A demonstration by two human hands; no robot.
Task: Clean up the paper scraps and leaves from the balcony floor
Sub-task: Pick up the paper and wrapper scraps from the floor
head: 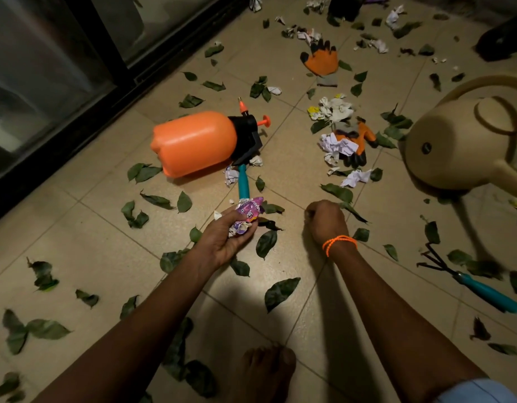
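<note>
Left hand [225, 239] grasping crumpled purple-and-white paper scraps [247, 216], right hand [324, 219] clenched low over the beige tiled floor [106, 228], green leaves [280, 290] scattered all round, orange plastic sprayer bottle [193, 142] at eleven o'clock, more white paper scraps [337, 145] at one o'clock

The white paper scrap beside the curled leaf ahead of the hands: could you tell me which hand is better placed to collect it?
Probably the right hand: it lies nearer the white paper scrap, while the left hand already holds crumpled scraps.
</note>
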